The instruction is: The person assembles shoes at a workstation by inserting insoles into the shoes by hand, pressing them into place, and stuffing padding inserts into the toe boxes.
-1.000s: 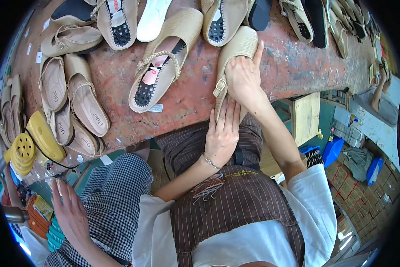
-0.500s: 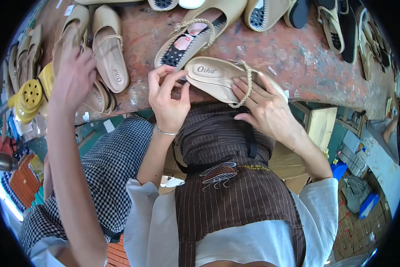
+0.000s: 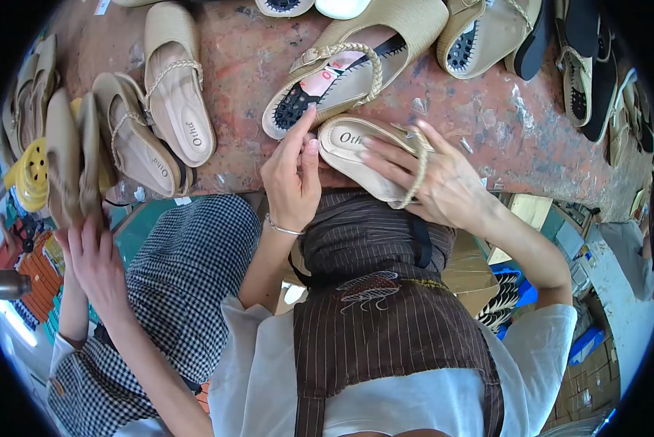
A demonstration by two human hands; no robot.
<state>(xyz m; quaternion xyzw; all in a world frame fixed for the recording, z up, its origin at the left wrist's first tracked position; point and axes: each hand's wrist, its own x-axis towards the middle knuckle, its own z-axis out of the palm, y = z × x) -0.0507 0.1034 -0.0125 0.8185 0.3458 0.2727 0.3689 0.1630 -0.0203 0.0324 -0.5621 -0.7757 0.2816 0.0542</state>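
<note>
A beige mule (image 3: 352,162) with a braided strap and a printed insole lies tilted at the table's front edge, its heel end to the left. My right hand (image 3: 443,178) grips it, with fingers flat on the insole under the strap and the thumb hidden below. At the heel end, my left hand (image 3: 292,178) has its index finger stretched up and its thumb apart from it. Whether the thumb touches the heel edge I cannot tell. Just behind lies a larger beige mule (image 3: 407,62), with a black dotted heel pad and a pink-and-white piece inside.
At left, a co-worker's hands (image 3: 97,266) handle a blurred pair of beige shoes (image 3: 65,156). Two finished mules (image 3: 178,95) (image 3: 134,146) lie between us. More shoes (image 3: 480,44) line the back and right of the worn red table (image 3: 236,44). A yellow perforated lamp-like head (image 3: 32,175) stands far left.
The view has shifted slightly. My left fingers have opened from a pinch at the heel edge. My right fingers have slid further along the insole. The co-worker now holds a pair of shoes.
</note>
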